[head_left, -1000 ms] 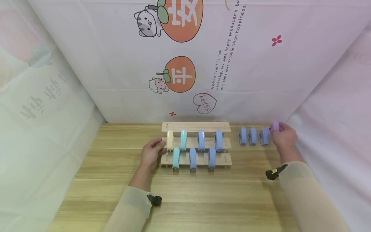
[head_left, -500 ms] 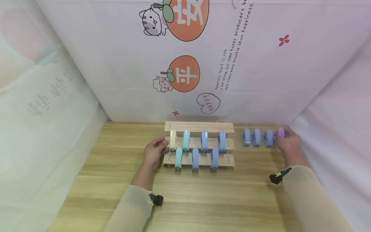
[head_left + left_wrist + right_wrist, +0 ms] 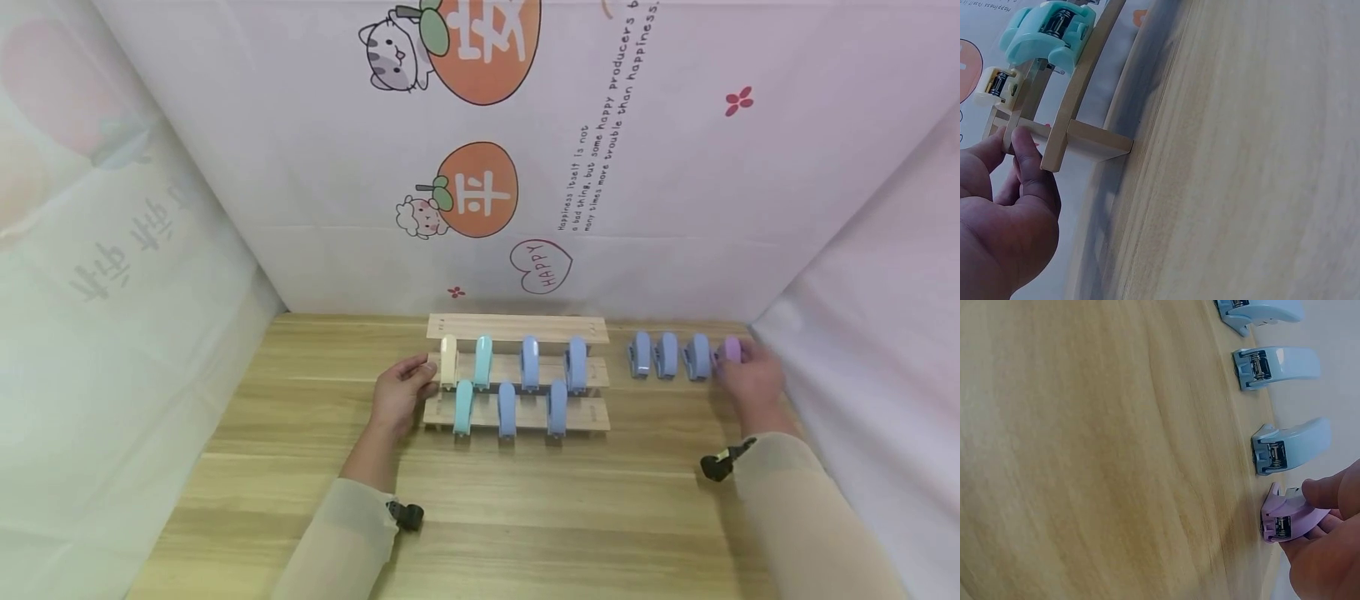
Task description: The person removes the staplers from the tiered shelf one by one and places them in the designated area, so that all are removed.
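At the right end of the table row, my right hand point(image 3: 753, 379) holds a small purple stapler point(image 3: 1291, 519) by its sides, thumb and fingers around the body. The stapler stands on the table beside a blue stapler point(image 3: 1294, 447), and my fingers partly hide it. My left hand point(image 3: 397, 393) pinches the left end of a stepped wooden rack point(image 3: 1060, 134) between thumb and fingers. On the rack's middle tier sit a cream stapler point(image 3: 448, 360), a turquoise stapler point(image 3: 483, 360) and two blue ones. Its front tier bears another turquoise stapler point(image 3: 463, 407) and two blue ones.
Several blue staplers stand in a row right of the rack, among them one nearest it point(image 3: 640, 356). The rack's top board point(image 3: 517, 327) is bare. A printed white cloth wall point(image 3: 637, 275) rises behind the wooden table point(image 3: 555, 517), with more cloth at both sides.
My right hand has brought the purple stapler down and toward me, level with the blue row. The left hand stays at the rack's end. The head view has shifted slightly.
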`<state>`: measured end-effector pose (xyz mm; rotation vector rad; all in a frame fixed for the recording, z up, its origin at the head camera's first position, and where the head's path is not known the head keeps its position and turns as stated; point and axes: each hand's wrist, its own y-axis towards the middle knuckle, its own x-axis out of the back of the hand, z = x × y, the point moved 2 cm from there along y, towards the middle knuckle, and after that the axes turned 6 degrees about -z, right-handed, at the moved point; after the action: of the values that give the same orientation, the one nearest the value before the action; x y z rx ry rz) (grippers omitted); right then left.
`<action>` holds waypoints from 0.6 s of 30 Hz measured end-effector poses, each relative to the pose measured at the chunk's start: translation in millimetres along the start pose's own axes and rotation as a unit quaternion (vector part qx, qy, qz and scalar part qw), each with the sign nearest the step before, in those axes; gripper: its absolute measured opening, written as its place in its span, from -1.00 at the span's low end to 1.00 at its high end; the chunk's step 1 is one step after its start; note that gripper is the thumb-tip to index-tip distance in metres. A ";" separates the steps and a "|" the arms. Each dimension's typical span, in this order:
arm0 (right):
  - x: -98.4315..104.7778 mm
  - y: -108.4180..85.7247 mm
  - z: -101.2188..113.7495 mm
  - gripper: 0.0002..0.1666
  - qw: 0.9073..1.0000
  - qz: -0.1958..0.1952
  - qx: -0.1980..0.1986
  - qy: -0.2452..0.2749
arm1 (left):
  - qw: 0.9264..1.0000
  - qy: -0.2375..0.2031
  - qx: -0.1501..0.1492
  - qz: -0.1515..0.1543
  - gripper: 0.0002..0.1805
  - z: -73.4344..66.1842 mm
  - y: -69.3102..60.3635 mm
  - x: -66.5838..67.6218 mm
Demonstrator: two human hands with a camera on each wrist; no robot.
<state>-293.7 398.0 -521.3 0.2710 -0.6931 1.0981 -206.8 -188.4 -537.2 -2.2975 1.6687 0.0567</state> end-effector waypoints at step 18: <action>3.1 -6.9 -6.5 -0.13 1.000 -0.004 0.006 0.013 | 1.000 -0.001 0.000 0.002 -0.55 1.1 -0.2 -0.7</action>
<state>-284.3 400.6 -523.4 0.2686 -0.6632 1.0966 -206.7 -187.4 -538.0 -2.2926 1.6722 0.0600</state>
